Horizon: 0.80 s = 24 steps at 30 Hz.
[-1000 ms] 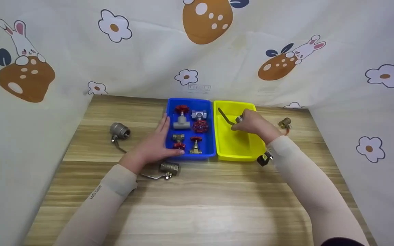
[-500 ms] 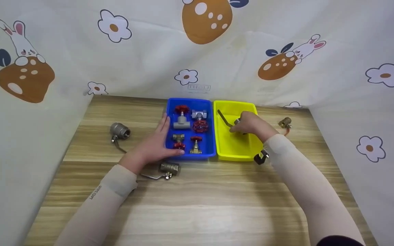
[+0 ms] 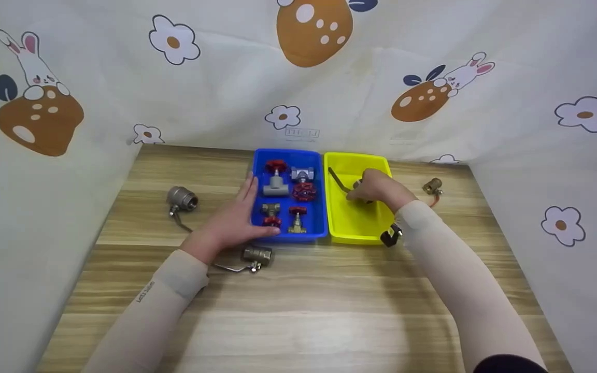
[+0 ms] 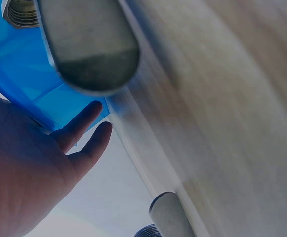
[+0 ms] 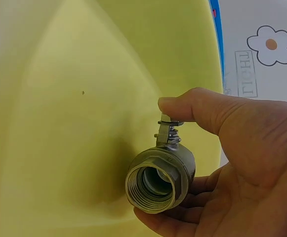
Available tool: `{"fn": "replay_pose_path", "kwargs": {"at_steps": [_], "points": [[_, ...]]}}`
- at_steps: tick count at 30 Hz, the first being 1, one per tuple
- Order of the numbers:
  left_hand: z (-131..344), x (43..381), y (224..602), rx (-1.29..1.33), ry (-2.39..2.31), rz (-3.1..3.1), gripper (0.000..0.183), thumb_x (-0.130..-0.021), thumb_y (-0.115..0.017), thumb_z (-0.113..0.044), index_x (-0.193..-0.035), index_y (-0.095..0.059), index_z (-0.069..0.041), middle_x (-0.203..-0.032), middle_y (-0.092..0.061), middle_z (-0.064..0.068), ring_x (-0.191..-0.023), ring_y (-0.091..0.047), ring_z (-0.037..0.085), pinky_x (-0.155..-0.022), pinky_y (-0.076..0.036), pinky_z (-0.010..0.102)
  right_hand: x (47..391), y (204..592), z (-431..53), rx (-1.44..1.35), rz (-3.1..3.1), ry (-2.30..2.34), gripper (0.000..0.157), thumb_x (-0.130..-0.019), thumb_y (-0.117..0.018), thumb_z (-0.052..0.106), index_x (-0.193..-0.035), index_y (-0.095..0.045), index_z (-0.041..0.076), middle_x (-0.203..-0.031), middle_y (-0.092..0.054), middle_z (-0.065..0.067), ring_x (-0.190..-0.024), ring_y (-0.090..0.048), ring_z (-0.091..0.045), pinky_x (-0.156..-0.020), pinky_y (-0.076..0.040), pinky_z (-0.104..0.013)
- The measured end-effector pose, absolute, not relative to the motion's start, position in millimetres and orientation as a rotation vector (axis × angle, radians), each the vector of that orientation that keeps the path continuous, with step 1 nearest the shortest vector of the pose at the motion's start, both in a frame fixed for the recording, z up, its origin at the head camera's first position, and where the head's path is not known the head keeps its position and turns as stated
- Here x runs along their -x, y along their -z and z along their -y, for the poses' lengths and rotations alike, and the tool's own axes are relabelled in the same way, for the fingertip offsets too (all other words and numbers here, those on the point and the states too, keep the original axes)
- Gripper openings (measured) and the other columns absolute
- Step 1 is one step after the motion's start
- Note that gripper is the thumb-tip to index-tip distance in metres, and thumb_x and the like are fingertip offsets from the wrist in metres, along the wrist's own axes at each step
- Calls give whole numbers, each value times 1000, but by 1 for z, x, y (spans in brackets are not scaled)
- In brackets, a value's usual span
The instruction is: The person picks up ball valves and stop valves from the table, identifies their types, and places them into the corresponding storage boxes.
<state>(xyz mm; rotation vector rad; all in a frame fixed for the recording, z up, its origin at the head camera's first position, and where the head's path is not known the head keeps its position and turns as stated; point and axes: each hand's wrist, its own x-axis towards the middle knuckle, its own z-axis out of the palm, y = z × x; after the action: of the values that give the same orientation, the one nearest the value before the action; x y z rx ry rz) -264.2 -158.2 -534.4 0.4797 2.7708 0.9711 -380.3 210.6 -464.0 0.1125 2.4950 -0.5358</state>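
Observation:
My right hand [image 3: 381,186] grips a silver ball valve [image 5: 160,177] inside the yellow tray [image 3: 360,223]. In the right wrist view the thumb presses at the lever's base while the fingers curl beneath the threaded body. The long lever [image 3: 337,178] points toward the tray's back left corner in the head view. My left hand [image 3: 231,220] lies with fingers extended along the left wall of the blue tray [image 3: 316,238], thumb over its front rim. Four-sided in layout, that tray holds several red-wheeled valves, among them a grey one [image 3: 276,187] and a small brass one [image 3: 297,223].
On the wooden table a large ball valve [image 3: 182,198] lies at left, its lever partly behind the left hand. Another ball valve [image 3: 257,255] sits before the blue tray. A small brass valve with a red lever [image 3: 433,185] lies at right. A patterned curtain [image 3: 215,93] encloses the table.
My right hand has shifted slightly left and lower into the yellow tray with the ball valve. The left hand and the blue tray have stayed in place.

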Motion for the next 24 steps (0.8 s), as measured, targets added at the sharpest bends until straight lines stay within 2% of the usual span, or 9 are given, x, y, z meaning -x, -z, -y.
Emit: {"fn": "replay_pose_path", "kwargs": {"at_steps": [14,21,24], "points": [[157,263,532,-472,-974,-2761,141,-86,-81,-77,-178,6,-15,-182,25,-3,-162,-24,53,-125,-35,67,388,462,-205,-82,-2472,399,48,-101,-82,37,-129,-64,3,-114,-71,-13,-108,-65,-31,-108,-54,-48],[158,263,532,-497,-973,-2748,139,-89,-81,-73,-177,9,-16,-182,26,-2,-164,-21,52,-125,-34,67,395,463,-205,-40,-2456,304,46,-98,-82,39,-123,-68,4,-109,-71,-11,-106,-66,-29,-99,-54,-43],[158,263,532,-490,-969,-2746,139,-89,-81,-74,-178,9,-16,-182,26,-3,-164,-21,52,-125,-35,67,396,463,-205,-46,-2449,304,46,-98,-82,39,-124,-68,4,-110,-71,-11,-107,-66,-29,-101,-54,-44]]}}
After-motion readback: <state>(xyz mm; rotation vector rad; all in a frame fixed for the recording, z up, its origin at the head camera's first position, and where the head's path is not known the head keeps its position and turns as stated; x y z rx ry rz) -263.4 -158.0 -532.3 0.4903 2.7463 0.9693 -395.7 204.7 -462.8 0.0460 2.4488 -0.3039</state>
